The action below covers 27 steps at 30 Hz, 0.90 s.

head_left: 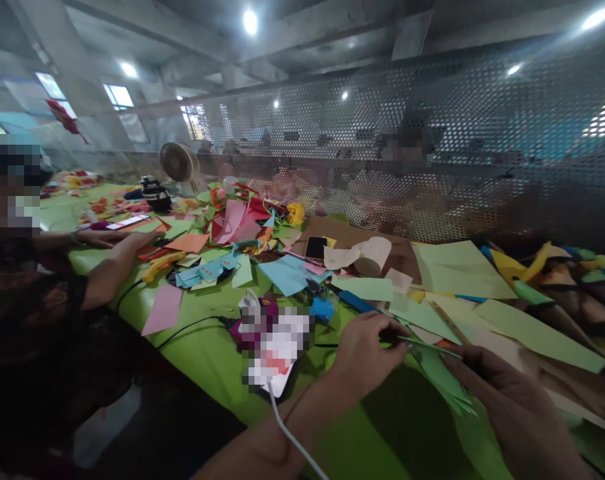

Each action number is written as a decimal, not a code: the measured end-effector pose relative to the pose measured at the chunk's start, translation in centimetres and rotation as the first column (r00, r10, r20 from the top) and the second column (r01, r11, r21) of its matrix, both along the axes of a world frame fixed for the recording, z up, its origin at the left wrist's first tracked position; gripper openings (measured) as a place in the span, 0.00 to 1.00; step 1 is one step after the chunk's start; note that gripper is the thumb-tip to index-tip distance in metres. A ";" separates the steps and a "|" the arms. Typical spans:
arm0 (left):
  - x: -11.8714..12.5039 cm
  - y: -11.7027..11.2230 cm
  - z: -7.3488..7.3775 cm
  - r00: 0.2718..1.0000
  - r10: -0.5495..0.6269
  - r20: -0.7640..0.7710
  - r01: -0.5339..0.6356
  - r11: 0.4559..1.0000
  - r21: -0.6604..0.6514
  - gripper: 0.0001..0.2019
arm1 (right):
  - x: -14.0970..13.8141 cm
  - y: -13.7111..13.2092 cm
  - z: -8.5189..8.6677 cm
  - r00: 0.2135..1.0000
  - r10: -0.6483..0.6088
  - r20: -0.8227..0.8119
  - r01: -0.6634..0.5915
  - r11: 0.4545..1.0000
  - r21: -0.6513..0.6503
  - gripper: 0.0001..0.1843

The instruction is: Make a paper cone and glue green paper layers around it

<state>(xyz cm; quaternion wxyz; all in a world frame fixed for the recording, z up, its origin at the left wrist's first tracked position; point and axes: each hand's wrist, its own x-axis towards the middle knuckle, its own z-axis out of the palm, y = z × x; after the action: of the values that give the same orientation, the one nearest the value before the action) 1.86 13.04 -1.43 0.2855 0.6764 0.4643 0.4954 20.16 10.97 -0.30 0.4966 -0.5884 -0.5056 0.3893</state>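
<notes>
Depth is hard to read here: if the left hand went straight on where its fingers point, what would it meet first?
The folded green paper that the left hand pinches; just beyond, probably the right hand.

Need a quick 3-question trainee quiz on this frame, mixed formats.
1. True or false: the left hand and right hand both hold the green paper.
2. The black phone lies: A) in the left hand B) near the pale roll C) in the right hand.
3. Fill in: the table cover is ___.
Key: 1 true; 2 B; 3 green.
</notes>
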 end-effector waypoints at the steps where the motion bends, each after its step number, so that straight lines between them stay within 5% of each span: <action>1: 0.0 0.0 0.0 1.000 0.007 -0.008 -0.008 1.000 -0.004 0.05 | 0.1 0.0 -0.1 1.000 0.012 -0.023 -0.012 0.999 -0.032 0.19; 13: 0.0 -0.1 0.1 0.996 -0.091 -0.004 0.090 0.995 -0.041 0.03 | 0.2 0.1 -0.9 0.990 0.064 -0.123 -0.080 0.987 -0.137 0.21; 20: 0.2 0.2 -0.4 0.997 -0.013 0.070 0.021 0.992 -0.122 0.02 | -0.3 -0.2 -0.6 0.981 0.162 -0.107 -0.170 0.983 -0.066 0.17; 27: 0.2 0.4 -0.6 0.988 -0.104 0.111 0.120 0.981 -0.149 0.04 | -0.8 -0.5 -0.3 0.981 0.156 -0.115 -0.161 0.986 -0.032 0.18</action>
<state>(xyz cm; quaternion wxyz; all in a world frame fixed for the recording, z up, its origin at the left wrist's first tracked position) 2.04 13.42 -2.00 0.3883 0.6508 0.4474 0.4748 19.40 10.50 -0.56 0.4794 -0.5335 -0.5142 0.4703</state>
